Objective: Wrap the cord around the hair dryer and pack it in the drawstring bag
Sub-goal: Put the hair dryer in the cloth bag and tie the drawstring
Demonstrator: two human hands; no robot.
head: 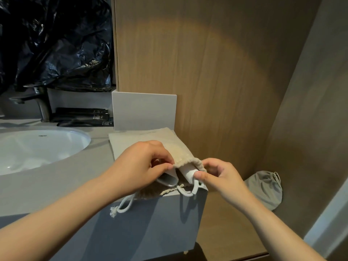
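1. While the bag [143, 142] lies flat on the counter [56, 178] just right of the sink [73, 140], its mouth faces me at the counter's front corner. The fabric is supported there, so only the opening needs handling.
2. Hair dryer [185, 171]: mostly inside the bag. Two white ends poke out of the mouth, on the side away from the sink.
3. Left hand [139, 162]: thumb and fingers pinch the gathered top rim of the mouth and lift it. I judge this holds the opening wide enough to pass over those ends.
4. Right hand [220, 176]: thumb and forefinger pinch the rounded white end farther from the sink, the other fingers curled. It looks placed to push that end deeper.
5. Cord [186, 194]: a white loop hangs out below the mouth, over the counter edge. Whether the rest is wound round the body I cannot tell, because fabric hides it.
6. Drawstring [124, 206]: a frayed tail dangles slack down the counter front, on the sink side of the mouth. The mouth is not drawn.
7. Stage, my judgement: packing is nearly done. What remains is to tuck in the ends and the loop, then pull the string.
8. Risk: the loose loop could catch in the closure.
9. Also noted: a tap [42, 104] stands behind the sink, and a second grey bag [265, 189] sits on a lower shelf well right of it.
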